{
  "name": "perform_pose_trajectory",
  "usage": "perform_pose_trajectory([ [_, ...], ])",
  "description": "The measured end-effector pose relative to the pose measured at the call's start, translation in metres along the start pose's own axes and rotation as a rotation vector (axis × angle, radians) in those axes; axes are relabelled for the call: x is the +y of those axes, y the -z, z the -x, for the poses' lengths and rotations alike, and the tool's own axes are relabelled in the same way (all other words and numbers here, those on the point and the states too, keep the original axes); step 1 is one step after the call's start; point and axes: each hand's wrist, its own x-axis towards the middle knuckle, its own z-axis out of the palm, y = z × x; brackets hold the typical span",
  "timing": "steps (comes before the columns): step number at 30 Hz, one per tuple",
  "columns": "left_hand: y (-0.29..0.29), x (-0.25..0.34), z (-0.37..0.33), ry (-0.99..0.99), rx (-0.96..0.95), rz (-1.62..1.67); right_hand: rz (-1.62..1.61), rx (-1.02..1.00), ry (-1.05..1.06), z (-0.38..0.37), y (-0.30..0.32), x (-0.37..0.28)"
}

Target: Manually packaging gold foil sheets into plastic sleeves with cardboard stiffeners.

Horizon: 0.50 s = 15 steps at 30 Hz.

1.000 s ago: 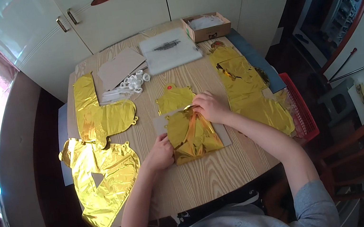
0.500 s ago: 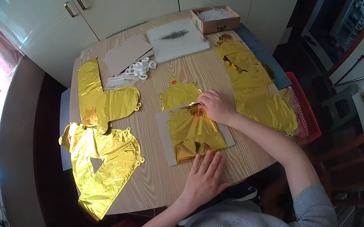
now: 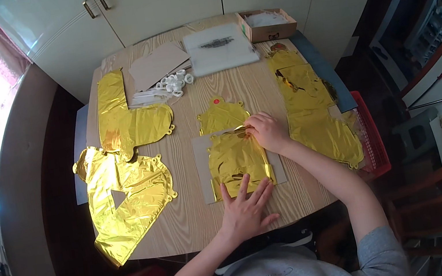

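Observation:
A gold foil balloon [image 3: 235,152] lies folded over a grey cardboard sheet [image 3: 203,167] in the middle of the table. Its far end sticks out beyond the sheet, with a small red dot and several tabs along the edge. My left hand [image 3: 246,208] rests with fingers spread on the balloon's near folded edge. At the far right corner of the folded part, my right hand [image 3: 268,133] pinches the foil between thumb and fingers. The foil between my hands looks fairly flat, with creases by the left fingertips.
More gold foil balloons lie at the left [image 3: 137,128] and right [image 3: 322,132] of the wooden table [image 3: 188,219]. Farther back are white plastic rings [image 3: 175,83], cardboard sheets [image 3: 156,67], clear plastic bags [image 3: 222,56] and an open carton [image 3: 272,31]. A red basket [image 3: 372,139] stands beside the right edge.
My left hand has spread its fingers and moved up onto the foil's near edge. The foil has gone from bunched creases to flatter. My right hand still grips the far corner.

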Motion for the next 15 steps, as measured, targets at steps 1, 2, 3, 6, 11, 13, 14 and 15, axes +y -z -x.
perform_pose_trajectory([
  [1, 0.0, 0.0, -0.001, 0.005, -0.01, 0.005, -0.008, 0.0, -0.016, -0.001, 0.001, 0.0],
  [2, 0.001, -0.001, -0.003, 0.009, -0.02, 0.01, -0.014, -0.008, -0.03, -0.001, 0.0, -0.001],
  [3, 0.002, -0.002, -0.004, 0.014, -0.031, 0.015, -0.019, -0.016, -0.043, -0.001, 0.0, -0.001],
  [6, 0.006, -0.005, -0.009, 0.031, -0.046, 0.032, -0.049, -0.045, -0.114, -0.001, 0.002, 0.0],
  [11, 0.002, -0.008, -0.011, 0.033, -0.003, 0.039, -0.286, -0.273, -0.234, -0.004, 0.018, 0.002],
  [13, 0.002, -0.007, -0.011, 0.037, -0.003, 0.029, -0.306, -0.446, -0.231, -0.005, 0.041, -0.003],
  [14, 0.002, -0.007, -0.011, 0.036, -0.001, 0.03, -0.237, -0.502, -0.171, -0.003, 0.051, -0.004],
  [15, 0.002, -0.007, -0.011, 0.034, 0.001, 0.031, -0.167, -0.557, -0.11, 0.001, 0.06, -0.006],
])
